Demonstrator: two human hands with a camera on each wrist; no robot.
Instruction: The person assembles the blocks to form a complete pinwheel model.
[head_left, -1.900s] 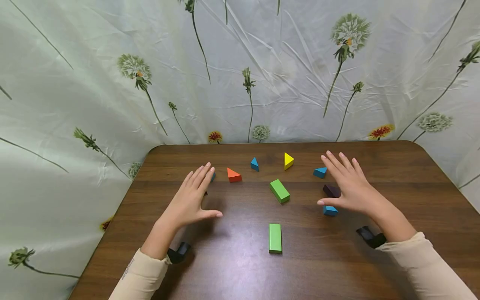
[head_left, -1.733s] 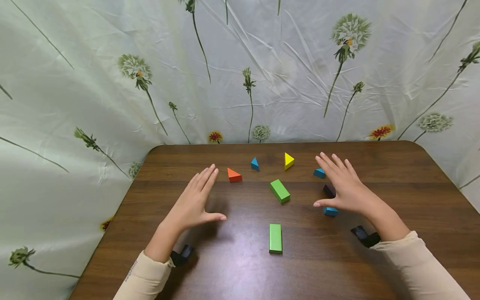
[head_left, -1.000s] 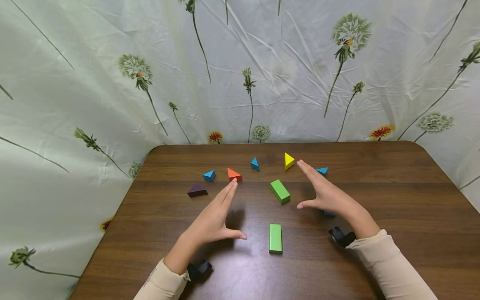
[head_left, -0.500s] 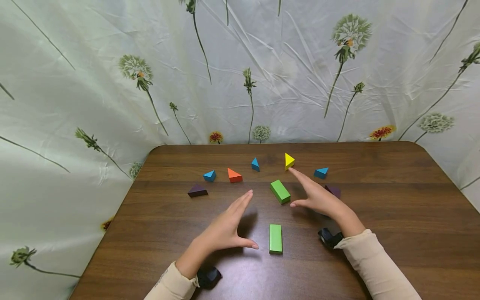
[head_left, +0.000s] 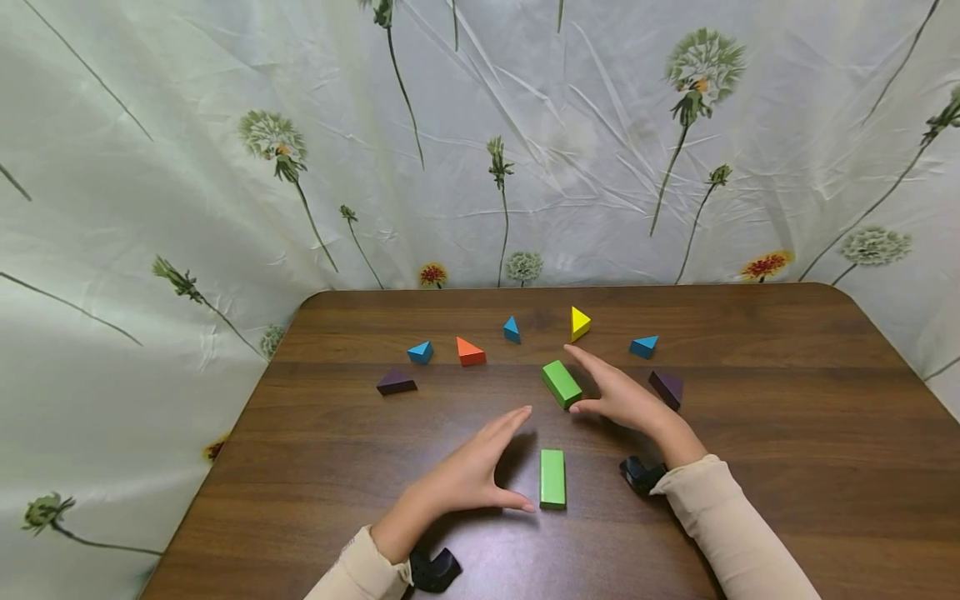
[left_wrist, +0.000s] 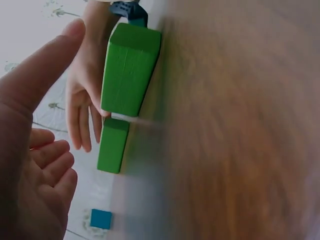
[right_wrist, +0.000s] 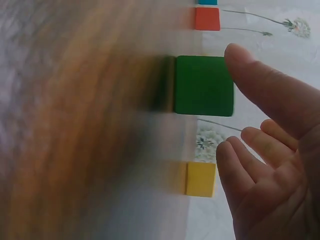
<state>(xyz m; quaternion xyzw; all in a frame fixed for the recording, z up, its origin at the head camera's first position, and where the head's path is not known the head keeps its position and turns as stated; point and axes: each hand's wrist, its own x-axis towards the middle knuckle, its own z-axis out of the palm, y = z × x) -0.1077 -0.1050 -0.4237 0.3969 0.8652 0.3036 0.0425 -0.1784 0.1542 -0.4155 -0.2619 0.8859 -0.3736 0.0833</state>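
Note:
Two green rectangular blocks lie on the wooden table. My left hand (head_left: 472,471) hovers left of the nearer green block (head_left: 552,479), thumb stretched toward its near left side and fingers extended past its far end. My right hand (head_left: 626,402) is beside the farther green block (head_left: 562,384), its thumb tip right at the near corner and its fingers reaching along the right side. In the left wrist view the nearer green block (left_wrist: 125,70) stands large beyond the left thumb. In the right wrist view the thumb tip overlaps the edge of the farther green block (right_wrist: 204,86). Neither hand grips anything.
Around the back lie an orange-red triangle block (head_left: 470,352), a yellow triangle block (head_left: 580,324) and blue triangle blocks, one at right (head_left: 643,347). A dark purple triangle block (head_left: 396,382) lies left, another purple one (head_left: 667,389) near the right wrist. A floral curtain (head_left: 480,150) hangs behind the table.
Both hands have moved inward and lower: the left hand rightward and nearer to the front green block, the right hand leftward to the farther one. The blocks stay in place.

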